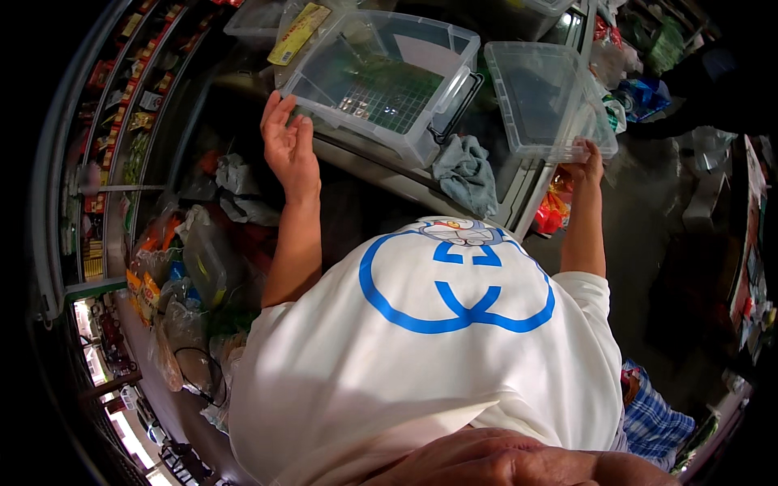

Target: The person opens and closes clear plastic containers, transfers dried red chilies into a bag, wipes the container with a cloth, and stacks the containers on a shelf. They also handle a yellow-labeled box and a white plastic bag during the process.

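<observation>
A clear plastic storage box (356, 130) stands uncovered on a glass-topped counter, its bottom showing a green grid pattern. On its right side a dark clip handle (455, 109) hangs outward. My left hand (293, 154) is raised beside the box's near left corner, fingers apart and holding nothing; whether the fingertips touch the rim I cannot tell. To the right, my right hand (585, 164) grips the near edge of a clear plastic lid (535, 101), tilted over the counter's right side. Between box and lid lies a crumpled grey-blue cloth (468, 174).
A yellow packet (299, 34) lies behind the box, near other clear containers. Shelves of small packets (121, 121) line the left, with plastic bags and goods (182, 275) piled below. At the right, bags (640, 97) and a dark, partly seen shape crowd the counter's edge.
</observation>
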The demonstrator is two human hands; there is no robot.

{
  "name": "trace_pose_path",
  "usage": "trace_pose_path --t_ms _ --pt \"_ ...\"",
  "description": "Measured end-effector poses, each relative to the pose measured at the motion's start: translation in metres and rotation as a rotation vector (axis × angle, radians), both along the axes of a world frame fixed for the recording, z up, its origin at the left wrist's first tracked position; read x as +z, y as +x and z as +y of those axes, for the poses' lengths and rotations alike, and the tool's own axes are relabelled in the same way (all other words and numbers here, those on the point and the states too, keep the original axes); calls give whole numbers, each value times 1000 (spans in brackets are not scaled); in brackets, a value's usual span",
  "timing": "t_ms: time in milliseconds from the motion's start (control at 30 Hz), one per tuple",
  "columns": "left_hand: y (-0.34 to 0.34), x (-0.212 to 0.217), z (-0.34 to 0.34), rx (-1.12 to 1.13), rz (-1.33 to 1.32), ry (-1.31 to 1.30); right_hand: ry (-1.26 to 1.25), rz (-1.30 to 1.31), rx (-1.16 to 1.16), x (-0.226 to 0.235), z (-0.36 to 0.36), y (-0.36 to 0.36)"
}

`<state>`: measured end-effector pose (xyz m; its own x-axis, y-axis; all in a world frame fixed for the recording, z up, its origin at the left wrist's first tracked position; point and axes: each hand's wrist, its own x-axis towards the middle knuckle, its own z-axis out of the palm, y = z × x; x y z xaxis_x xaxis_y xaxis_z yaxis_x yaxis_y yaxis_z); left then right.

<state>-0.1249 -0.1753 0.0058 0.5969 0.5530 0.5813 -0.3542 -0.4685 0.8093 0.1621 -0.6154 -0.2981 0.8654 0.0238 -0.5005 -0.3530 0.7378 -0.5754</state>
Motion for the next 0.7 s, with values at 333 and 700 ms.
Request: trace_pose_path --t_ms 333,700 --pt "44 22 -38 -425 243 -264 461 -148 -41 116 25 -112" --pt "98 41 -29 -707 152 -545 447 -287 181 220 151 -143"
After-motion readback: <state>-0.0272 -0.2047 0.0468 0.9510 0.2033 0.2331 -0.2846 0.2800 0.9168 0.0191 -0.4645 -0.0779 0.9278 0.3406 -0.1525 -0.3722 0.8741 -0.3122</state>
